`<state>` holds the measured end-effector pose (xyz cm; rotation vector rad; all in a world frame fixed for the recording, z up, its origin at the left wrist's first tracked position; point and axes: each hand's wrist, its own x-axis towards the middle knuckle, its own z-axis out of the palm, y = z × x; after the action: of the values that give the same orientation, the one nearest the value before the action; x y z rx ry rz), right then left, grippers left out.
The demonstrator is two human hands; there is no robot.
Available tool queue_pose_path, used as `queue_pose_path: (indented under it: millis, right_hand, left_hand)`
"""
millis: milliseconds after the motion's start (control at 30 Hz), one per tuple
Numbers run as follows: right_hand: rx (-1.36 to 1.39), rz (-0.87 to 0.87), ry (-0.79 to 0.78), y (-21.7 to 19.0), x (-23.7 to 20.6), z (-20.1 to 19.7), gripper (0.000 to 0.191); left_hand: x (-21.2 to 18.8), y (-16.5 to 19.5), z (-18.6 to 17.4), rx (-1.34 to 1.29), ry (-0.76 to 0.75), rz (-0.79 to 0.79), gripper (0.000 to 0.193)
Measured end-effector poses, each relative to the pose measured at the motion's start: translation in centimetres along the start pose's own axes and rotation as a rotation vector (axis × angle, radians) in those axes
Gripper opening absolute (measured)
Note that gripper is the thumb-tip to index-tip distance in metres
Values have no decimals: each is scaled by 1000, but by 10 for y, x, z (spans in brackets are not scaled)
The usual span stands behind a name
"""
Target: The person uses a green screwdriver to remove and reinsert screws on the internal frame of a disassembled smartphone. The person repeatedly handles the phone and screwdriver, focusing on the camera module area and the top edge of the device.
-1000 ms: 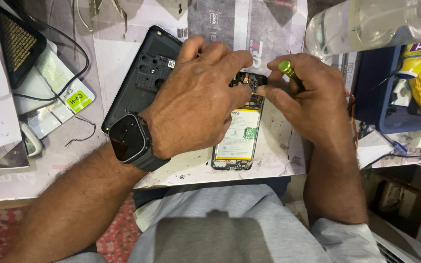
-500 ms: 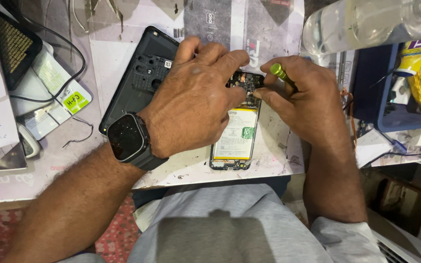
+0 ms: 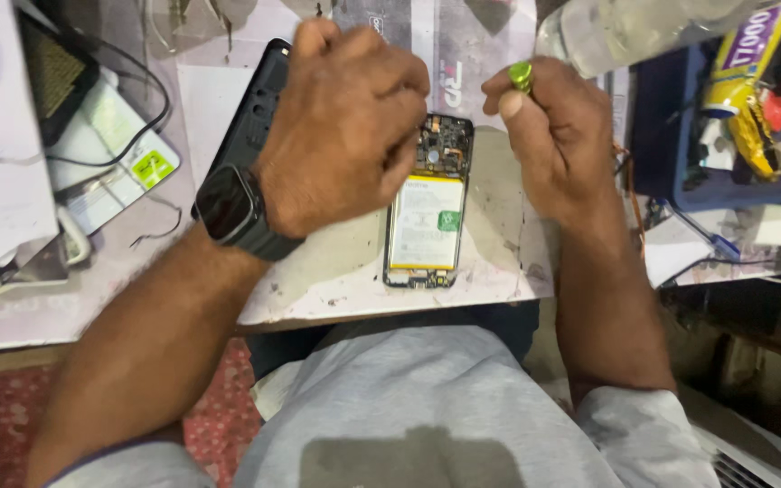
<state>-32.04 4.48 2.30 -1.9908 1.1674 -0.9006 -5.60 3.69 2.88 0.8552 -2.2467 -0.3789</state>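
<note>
Both hands' fingers curled: right hand (image 3: 558, 136) grips green-capped screwdriver (image 3: 521, 76).

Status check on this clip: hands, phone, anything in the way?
Left hand closed, over the opened phone's top left. Right hand grips a green-capped tool, clear of the phone. Phone flat on mat, battery exposed. Black back cover beside it; nothing blocking.
</note>
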Motion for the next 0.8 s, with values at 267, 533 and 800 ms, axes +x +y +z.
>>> queue_pose_path:
  millis: [267,533,800]
  right_hand:
    - [-276,-160,26,-65,-28,-23,26]
    - [-653,134,-61,-87,-76,-9,20]
    - [-792,151,14,-67,-96,6,26]
  left_hand:
    - [-17,92,-60,61,256,228,20]
    - [-101,217,-60,-609,-321,364,41]
    - [-150,235,-53,-485,143,336,21]
